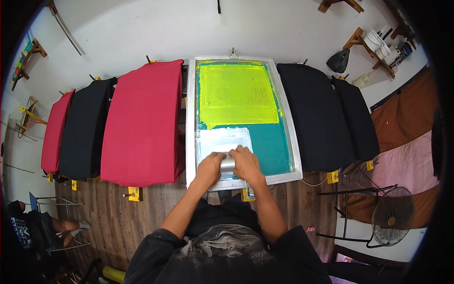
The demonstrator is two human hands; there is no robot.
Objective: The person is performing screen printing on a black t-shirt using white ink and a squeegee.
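Observation:
Both of my hands are closed on a silver squeegee [228, 164] near the front of a screen-printing frame [297, 163]. My left hand [210, 166] grips its left side and my right hand [245, 164] its right side, fingers curled over the top. White ink [222, 138] covers the mesh just beyond the squeegee, at the frame's front left. Farther back, a yellow-green panel [236, 106] with faint lettering fills most of the mesh, edged by teal emulsion [269, 149]. My hands hide the squeegee's ends and lower edge.
Red fabric [142, 128] and black fabric [314, 118] cover boards on either side of the frame. A standing fan [392, 217] is at the right. Wall shelves hold tubs [373, 40]. At the lower left, a seated person [52, 229] is partly visible.

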